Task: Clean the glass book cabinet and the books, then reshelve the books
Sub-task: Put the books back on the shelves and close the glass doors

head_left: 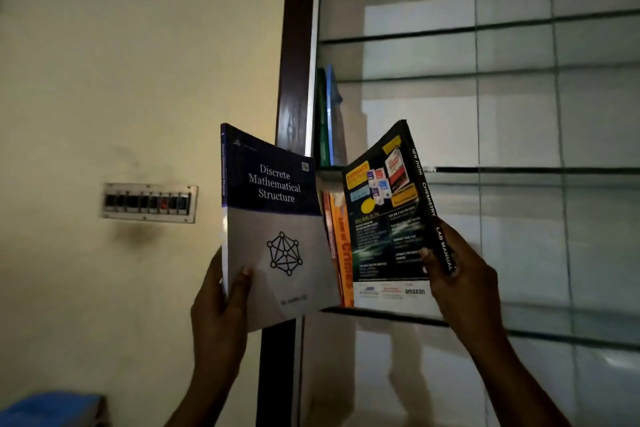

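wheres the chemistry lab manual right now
Head view, right of centre: the right hand grips the chemistry lab manual by its spine, nearly upright at the glass shelf, just right of the orange books.

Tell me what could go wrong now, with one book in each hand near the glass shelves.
The left hand grips the Discrete Mathematical Structure book only at its lower corner, so it may slip. The right hand holds the tilted chemistry lab manual close to the glass shelf edge; a knock could chip it. The orange books beside it might topple.
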